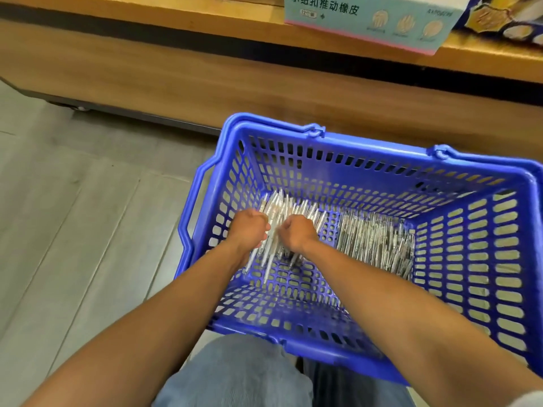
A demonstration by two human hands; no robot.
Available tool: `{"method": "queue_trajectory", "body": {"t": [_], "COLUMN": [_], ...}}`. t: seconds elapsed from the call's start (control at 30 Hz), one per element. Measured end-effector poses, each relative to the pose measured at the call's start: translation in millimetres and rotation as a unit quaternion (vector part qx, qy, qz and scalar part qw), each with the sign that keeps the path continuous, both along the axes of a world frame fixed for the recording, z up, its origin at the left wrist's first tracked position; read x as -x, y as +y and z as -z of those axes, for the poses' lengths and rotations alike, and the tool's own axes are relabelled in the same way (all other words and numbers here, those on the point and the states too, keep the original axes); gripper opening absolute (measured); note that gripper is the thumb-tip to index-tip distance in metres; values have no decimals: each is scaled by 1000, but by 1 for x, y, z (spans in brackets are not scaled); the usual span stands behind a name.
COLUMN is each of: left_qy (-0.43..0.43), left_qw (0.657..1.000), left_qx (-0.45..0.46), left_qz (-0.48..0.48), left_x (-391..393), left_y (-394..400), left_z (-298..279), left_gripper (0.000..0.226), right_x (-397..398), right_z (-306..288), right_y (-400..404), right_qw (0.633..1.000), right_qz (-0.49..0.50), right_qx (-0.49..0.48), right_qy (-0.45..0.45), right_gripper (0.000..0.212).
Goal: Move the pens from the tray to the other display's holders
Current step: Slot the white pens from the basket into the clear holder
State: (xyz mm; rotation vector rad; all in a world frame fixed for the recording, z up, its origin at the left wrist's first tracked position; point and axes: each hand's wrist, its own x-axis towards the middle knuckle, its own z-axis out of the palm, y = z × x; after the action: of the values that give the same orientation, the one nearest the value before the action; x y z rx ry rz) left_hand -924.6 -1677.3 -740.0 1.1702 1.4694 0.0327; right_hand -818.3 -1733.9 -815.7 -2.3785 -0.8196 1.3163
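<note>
A blue plastic shopping basket (499,259) stands on the floor in front of me. Inside it lie many clear-wrapped silvery pens. One bundle of pens (279,212) is at the left of the basket floor; a second pile of pens (379,242) lies to its right. My left hand (249,227) grips the left side of the bundle with curled fingers. My right hand (296,232) grips the same bundle from the right. The pens' lower ends stick out below both fists.
A wooden display counter (176,63) runs across the back, with a light blue product box (370,19) on its shelf at the upper right. Grey plank floor (73,215) lies to the left. My knees in jeans (235,374) are just under the basket's near rim.
</note>
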Motion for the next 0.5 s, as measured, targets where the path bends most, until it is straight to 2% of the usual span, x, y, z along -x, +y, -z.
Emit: {"method": "queue_trajectory", "body": {"t": [0.1,0.27,0.4,0.5], "left_qy": [18,38,13,-7], "left_qw": [1000,998,997,998], "left_qx": [-2,-9,9,12], "left_qz": [15,49,74,55], "left_x": [2,2,0,-2], "left_y": [-2,-2,-1,1], "left_z": [4,6,4,2], "left_gripper": [17,19,41,44], "right_x": [-1,-23,-40,-43], "right_z": [-7,-33,-48,-50], "right_y": [-2,-8,1,12], "right_qw": [999,982,949,923], "right_qz": [-27,-7,74,146], "right_qx": [-12,-125,-181,-212], "right_qy": [31,140,247,284], "right_gripper": [24,24,12,8]}}
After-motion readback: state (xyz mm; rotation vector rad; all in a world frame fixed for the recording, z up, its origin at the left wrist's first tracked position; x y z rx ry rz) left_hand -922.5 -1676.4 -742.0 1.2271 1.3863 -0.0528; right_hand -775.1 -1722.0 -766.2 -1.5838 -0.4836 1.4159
